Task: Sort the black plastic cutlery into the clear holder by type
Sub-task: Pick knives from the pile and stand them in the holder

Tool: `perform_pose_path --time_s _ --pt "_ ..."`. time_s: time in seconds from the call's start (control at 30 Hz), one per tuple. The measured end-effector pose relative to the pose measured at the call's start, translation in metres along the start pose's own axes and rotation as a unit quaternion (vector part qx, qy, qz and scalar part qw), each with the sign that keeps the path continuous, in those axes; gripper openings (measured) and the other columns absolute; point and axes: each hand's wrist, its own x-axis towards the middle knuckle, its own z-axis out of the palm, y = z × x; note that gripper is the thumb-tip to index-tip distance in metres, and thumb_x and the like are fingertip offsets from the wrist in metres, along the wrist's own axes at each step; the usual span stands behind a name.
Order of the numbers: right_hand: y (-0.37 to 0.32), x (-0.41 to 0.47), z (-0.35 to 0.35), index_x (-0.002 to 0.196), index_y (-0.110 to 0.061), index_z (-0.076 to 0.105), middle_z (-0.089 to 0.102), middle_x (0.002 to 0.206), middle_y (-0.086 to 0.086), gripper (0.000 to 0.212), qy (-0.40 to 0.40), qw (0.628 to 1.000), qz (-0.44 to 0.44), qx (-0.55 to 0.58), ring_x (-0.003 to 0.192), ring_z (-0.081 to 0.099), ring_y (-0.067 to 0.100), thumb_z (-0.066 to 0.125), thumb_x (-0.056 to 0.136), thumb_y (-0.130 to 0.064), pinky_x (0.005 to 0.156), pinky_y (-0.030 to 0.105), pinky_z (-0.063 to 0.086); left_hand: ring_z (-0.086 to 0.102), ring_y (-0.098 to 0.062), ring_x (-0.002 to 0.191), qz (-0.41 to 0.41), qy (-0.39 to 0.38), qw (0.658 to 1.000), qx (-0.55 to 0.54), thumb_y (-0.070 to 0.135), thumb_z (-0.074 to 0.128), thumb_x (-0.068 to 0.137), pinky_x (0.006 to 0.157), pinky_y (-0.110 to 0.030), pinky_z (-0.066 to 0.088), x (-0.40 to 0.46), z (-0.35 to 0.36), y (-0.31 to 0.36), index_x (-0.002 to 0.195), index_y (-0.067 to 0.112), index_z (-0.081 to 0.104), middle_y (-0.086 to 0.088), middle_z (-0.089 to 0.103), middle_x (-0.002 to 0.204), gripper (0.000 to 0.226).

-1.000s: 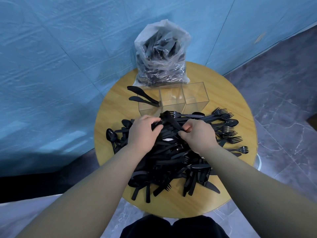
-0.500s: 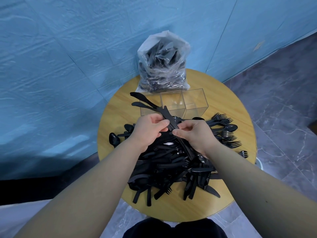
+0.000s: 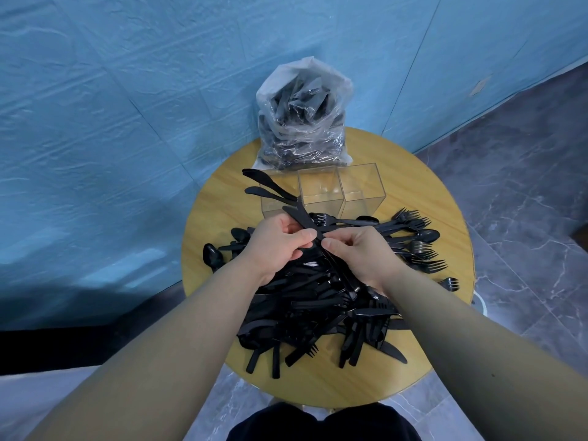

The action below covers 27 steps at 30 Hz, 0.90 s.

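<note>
A big heap of black plastic cutlery (image 3: 321, 300) covers the round wooden table (image 3: 413, 354). Both hands meet above its far side. My left hand (image 3: 275, 245) and my right hand (image 3: 356, 253) each pinch the same black knife (image 3: 300, 219), whose blade points up and away toward the clear holder (image 3: 350, 194). The holder has three compartments; two knives (image 3: 267, 189) stick out of the left one, while the middle and right ones look empty. Forks (image 3: 413, 222) and a spoon (image 3: 428, 236) lie fanned out at the right.
A clear plastic bag (image 3: 302, 122) full of more black cutlery leans against the blue wall behind the holder. A loose spoon (image 3: 212, 254) lies at the table's left edge. Grey marble floor spreads to the right of the table.
Both hands have lifted off the heap with one knife pinched between them, and they hold it just short of the holder. The view has also tilted slightly.
</note>
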Motion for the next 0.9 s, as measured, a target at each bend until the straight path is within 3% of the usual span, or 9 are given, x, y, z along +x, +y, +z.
perform_pose_path --time_s 0.1,0.23,0.43,0.53,0.63,0.7,0.77,0.9 --pt "0.001 0.0 0.0 0.089 -0.01 0.071 0.07 0.077 0.003 0.011 0.002 1.0 0.01 0.021 0.066 0.063 0.014 0.062 0.091 -0.016 0.065 0.027 0.054 0.061 -0.005 0.07 0.003 -0.002 1.0 0.007 0.011 0.064 0.089 0.061 -0.019 0.046 -0.001 -0.001 -0.001 0.092 0.022 0.062 0.007 0.069 0.088 0.012" --pt "0.0 0.001 0.003 0.082 -0.008 0.063 0.062 0.071 0.007 0.012 -0.013 1.0 -0.01 0.008 0.063 0.055 0.014 0.058 0.093 -0.01 0.063 0.027 0.049 0.057 -0.007 0.069 0.007 -0.005 1.0 0.008 0.011 0.064 0.089 0.061 -0.021 0.043 -0.001 -0.002 -0.001 0.089 0.023 0.061 0.008 0.067 0.082 0.013" --pt "-0.002 0.002 0.005 0.083 -0.011 0.062 0.065 0.073 0.001 0.014 -0.007 1.0 -0.003 0.014 0.065 0.058 0.014 0.054 0.095 -0.012 0.065 0.028 0.049 0.055 -0.004 0.065 0.014 -0.028 0.999 0.02 0.009 0.064 0.089 0.056 -0.017 0.042 0.001 -0.006 -0.002 0.093 0.02 0.064 0.008 0.067 0.08 0.012" --pt "-0.001 0.004 0.003 0.084 -0.017 0.063 0.068 0.076 -0.002 0.013 0.059 0.998 -0.004 0.014 0.069 0.066 0.014 0.055 0.094 -0.013 0.073 0.037 0.056 0.056 -0.005 0.066 0.011 -0.016 1.0 0.022 0.009 0.064 0.088 0.059 -0.019 0.043 0.002 -0.007 -0.002 0.095 0.019 0.064 0.006 0.069 0.084 0.012" --pt "0.0 0.001 -0.001 0.084 -0.032 0.066 0.065 0.068 -0.009 0.025 0.13 0.987 -0.061 -0.071 0.064 0.064 0.012 0.053 0.094 -0.013 0.069 0.038 0.056 0.059 -0.008 0.07 0.007 0.009 1.0 0.013 0.009 0.064 0.088 0.062 -0.022 0.044 0.003 -0.008 -0.002 0.093 0.02 0.064 0.004 0.071 0.087 0.012" --pt "0.001 -0.003 0.002 0.104 -0.032 0.07 0.069 0.083 -0.008 0.027 0.12 0.98 -0.092 -0.131 0.077 0.063 0.01 0.051 0.095 -0.015 0.075 0.03 0.052 0.062 -0.008 0.073 0.002 0.022 1.0 0.001 0.008 0.063 0.088 0.064 -0.022 0.045 0.004 -0.008 -0.003 0.092 0.02 0.063 0.002 0.072 0.091 0.013" --pt "0.003 -0.004 0.007 0.125 -0.022 0.063 0.069 0.11 -0.001 0.031 0.101 0.97 -0.117 -0.19 0.103 0.061 0.013 0.049 0.097 -0.016 0.091 0.024 0.045 0.064 -0.007 0.074 0.0 0.03 0.999 -0.014 0.008 0.063 0.088 0.064 -0.022 0.046 0.005 -0.007 -0.002 0.092 0.021 0.063 0.003 0.072 0.09 0.014" --pt "0.006 -0.007 0.014 0.131 -0.019 0.057 0.066 0.12 0.002 0.035 0.081 0.956 -0.157 -0.235 0.111 0.059 0.017 0.051 0.097 -0.015 0.094 0.02 0.042 0.067 -0.005 0.074 0.002 0.04 0.999 -0.033 0.007 0.063 0.089 0.064 -0.021 0.05 0.005 -0.005 -0.001 0.097 0.02 0.064 0.005 0.071 0.089 0.016"
